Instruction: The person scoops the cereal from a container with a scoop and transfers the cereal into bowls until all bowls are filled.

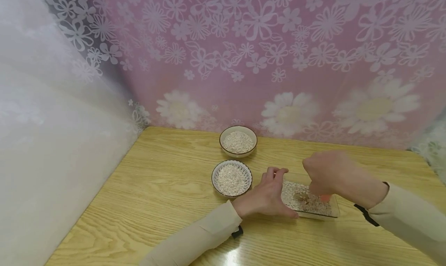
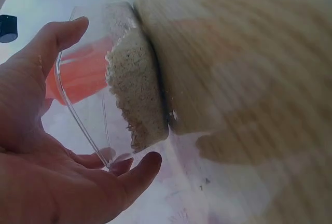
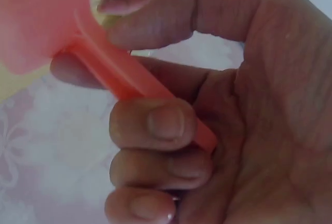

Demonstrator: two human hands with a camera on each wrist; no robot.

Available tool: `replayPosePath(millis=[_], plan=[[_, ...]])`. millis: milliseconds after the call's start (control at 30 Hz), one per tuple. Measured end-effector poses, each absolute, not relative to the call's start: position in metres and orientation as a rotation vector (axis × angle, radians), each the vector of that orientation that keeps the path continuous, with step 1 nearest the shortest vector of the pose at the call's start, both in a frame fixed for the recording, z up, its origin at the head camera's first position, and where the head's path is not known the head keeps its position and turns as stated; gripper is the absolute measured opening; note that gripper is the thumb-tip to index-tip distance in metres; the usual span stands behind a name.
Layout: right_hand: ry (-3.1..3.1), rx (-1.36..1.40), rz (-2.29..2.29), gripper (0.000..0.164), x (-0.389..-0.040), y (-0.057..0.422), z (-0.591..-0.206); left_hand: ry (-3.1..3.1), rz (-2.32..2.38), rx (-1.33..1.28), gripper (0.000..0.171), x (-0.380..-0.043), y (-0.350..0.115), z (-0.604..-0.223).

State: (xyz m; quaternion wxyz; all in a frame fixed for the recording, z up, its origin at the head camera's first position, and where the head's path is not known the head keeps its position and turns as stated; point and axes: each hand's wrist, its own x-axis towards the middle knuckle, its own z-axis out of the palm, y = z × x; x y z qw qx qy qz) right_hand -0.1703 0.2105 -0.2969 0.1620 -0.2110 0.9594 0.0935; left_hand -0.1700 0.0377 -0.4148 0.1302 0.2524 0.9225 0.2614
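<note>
My left hand (image 1: 266, 196) steadies a clear glass container (image 1: 335, 211), its thumb and fingers spread around the left end. Rolled oats (image 2: 136, 84) lie inside, banked against the wall in the left wrist view; a darker hollow shows in them in the head view. My right hand (image 1: 329, 173) is above the container's right part and grips the handle of a coral-pink scoop (image 3: 46, 16), fingers wrapped around it. From above, the hand hides most of the scoop (image 1: 325, 198), which is down at the oats. Through the glass, the scoop (image 2: 85, 73) shows as a pink shape.
Left of the container stands a patterned bowl (image 1: 215, 181) of pale flakes. Behind it is a second, dark-rimmed bowl (image 1: 237, 155) with similar flakes. All stand on a wood-grain table (image 1: 156, 188), with a floral pink curtain (image 1: 223, 88) along its back edge.
</note>
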Motion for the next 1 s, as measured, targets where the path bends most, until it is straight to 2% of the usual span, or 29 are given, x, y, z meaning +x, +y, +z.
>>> replayPosePath(millis=[200,400,467,567,633,800,1000], plan=[[2.756,-0.598,0.244,0.009,-0.173,0.212,-0.308,2.634,0.781,0.74,0.118,-0.172,0.035,-0.413],[2.793,-0.66,-0.059,0.031,-0.18,0.253,-0.322,2.599,0.791,0.716,0.122,-0.172,0.034,-0.417],[2.802,-0.69,-0.141,0.024,-0.18,0.27,-0.327,2.584,0.796,0.716,0.125,-0.172,0.034,-0.418],[2.807,-0.74,-0.254,0.003,-0.177,0.294,-0.338,2.564,0.801,0.715,0.131,-0.172,0.033,-0.42],[2.801,-0.778,-0.348,0.011,-0.174,0.307,-0.349,2.555,0.794,0.713,0.132,-0.173,0.033,-0.42],[2.912,-0.931,-0.489,0.018,-0.163,0.327,-0.376,2.542,0.755,0.702,0.132,-0.174,0.032,-0.419],[3.132,-1.088,-0.505,0.035,-0.156,0.332,-0.387,2.529,0.753,0.698,0.132,-0.175,0.031,-0.417]])
